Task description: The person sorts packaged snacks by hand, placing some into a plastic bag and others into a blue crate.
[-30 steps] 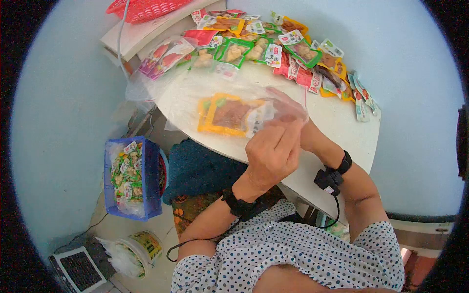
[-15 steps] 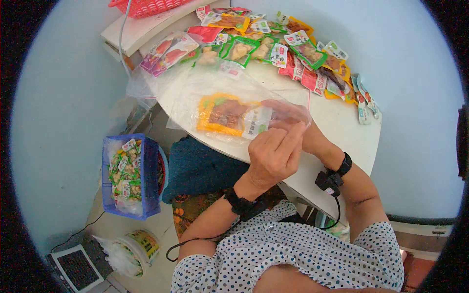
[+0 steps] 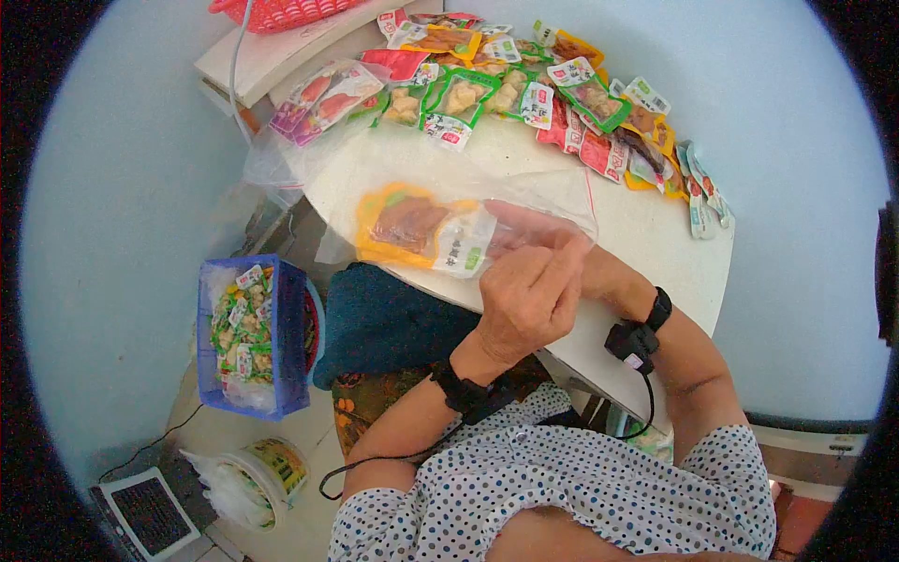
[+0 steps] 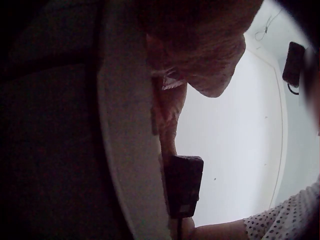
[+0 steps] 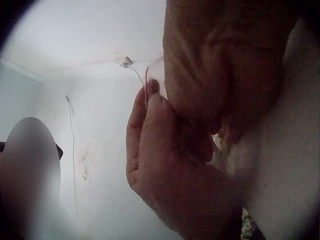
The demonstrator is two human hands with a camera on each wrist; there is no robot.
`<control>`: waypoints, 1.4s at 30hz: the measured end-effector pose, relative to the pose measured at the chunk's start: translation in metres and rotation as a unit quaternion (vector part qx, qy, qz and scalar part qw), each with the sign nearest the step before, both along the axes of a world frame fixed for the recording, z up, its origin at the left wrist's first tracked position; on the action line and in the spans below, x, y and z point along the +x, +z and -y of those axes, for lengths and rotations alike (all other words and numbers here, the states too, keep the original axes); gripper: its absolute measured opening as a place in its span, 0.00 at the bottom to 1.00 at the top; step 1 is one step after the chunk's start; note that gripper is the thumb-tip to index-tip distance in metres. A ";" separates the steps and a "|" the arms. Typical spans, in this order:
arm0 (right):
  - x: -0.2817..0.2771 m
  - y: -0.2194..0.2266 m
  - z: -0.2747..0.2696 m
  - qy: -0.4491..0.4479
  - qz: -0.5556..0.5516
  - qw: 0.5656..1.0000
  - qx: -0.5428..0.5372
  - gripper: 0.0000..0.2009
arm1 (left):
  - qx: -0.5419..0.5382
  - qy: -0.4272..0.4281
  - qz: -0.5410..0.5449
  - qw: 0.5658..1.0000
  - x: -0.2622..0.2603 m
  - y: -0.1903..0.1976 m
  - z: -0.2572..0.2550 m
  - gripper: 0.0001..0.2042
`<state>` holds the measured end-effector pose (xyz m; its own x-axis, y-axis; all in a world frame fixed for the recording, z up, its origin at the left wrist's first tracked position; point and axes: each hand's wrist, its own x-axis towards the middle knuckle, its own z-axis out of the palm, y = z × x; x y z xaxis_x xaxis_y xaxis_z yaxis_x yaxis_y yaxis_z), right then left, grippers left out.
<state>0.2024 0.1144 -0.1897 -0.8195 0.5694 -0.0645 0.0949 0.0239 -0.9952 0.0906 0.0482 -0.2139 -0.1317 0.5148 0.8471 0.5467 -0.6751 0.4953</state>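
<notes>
In the head view, a clear zip bag (image 3: 552, 192) with a red line at its mouth lies over the table's near edge. Inside it is a yellow-bordered food packet (image 3: 407, 229) with brown contents and a white label end. My right hand (image 3: 534, 229) reaches into the bag and holds the packet by its label end; the plastic blurs the fingers. Just in front of that wrist, my left hand (image 3: 529, 300) pinches the bag's near rim. The left wrist view is dark, showing that hand (image 4: 200, 55) close above the table edge. Both hands overlap in the right wrist view.
Several food packets (image 3: 464, 98) with green, red and yellow borders pile along the back of the white table (image 3: 674, 272). A bag with purple print (image 3: 328, 98) sits at the left. Below stand a blue crate (image 3: 290, 337) of packets and a white bucket (image 3: 281, 478).
The yellow packet has shifted left, deeper into the bag, with my right hand following inside. My left hand keeps its pinch at the bag's mouth, almost unmoved.
</notes>
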 end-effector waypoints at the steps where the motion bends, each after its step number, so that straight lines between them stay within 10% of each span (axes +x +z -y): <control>1: 0.000 0.003 0.001 0.006 0.002 1.000 -0.006 0.33 | -0.018 -0.003 -0.006 1.000 -0.001 0.002 0.004 0.15; 8: 0.003 -0.003 -0.010 -0.024 -0.008 0.993 0.116 0.33 | -0.028 -0.053 0.032 0.998 -0.005 0.014 0.002 0.14; 20: -0.003 0.000 -0.006 -0.052 0.005 0.984 0.171 0.27 | -0.115 0.214 -0.161 0.957 -0.049 0.032 -0.009 0.17; 35: -0.006 -0.006 -0.007 -0.021 -0.009 0.997 0.080 0.25 | -0.179 0.147 -0.179 0.956 -0.069 0.019 -0.050 0.23; 42: -0.006 -0.011 -0.001 -0.038 -0.029 0.997 0.069 0.24 | -0.188 0.130 -0.207 0.951 -0.077 0.016 -0.068 0.09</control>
